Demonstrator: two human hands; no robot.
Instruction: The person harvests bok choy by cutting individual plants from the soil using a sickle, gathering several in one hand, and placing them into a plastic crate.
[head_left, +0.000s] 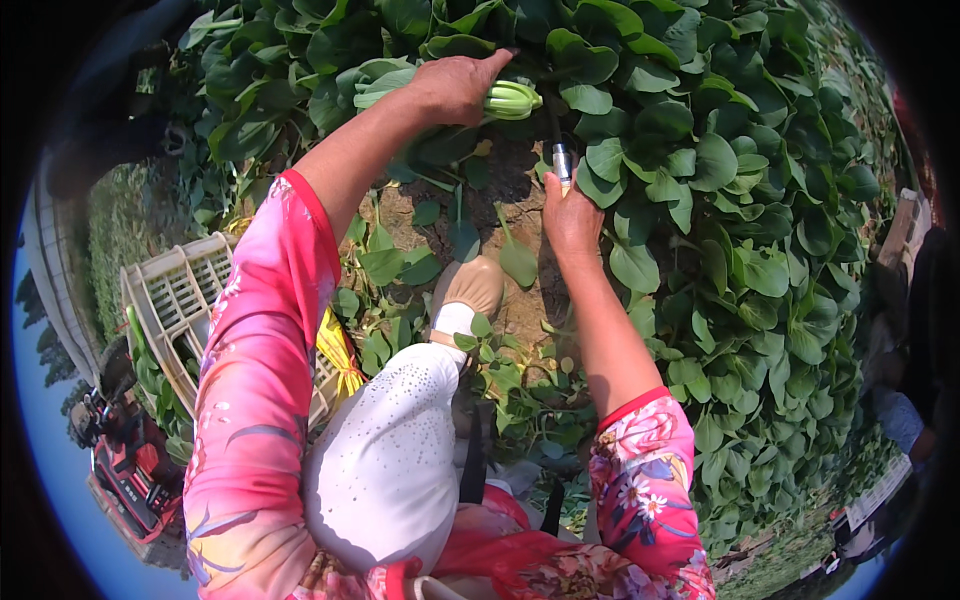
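A leafy head of bok choy (512, 100) lies sideways in my left hand (461, 88), its pale green stalk base pointing right. The leaves stick out on the other side of the fist, and the index finger extends past the head. Lower and to the right, my right hand (574, 219) grips a hand tool (561, 160) by its light handle. A shiny metal ferrule shows above the fist; the far end of the tool is dark and mostly hidden among leaves. Growing bok choy plants (712, 165) stand close around both hands.
Bare soil (517, 300) with loose leaves lies by my tan shoe (469, 289). At left is a cream plastic crate (180, 289) with greens, beside a tied yellow bag (341, 356). A red machine (131, 480) stands farther off. Another person's arm (919, 446) shows at far right.
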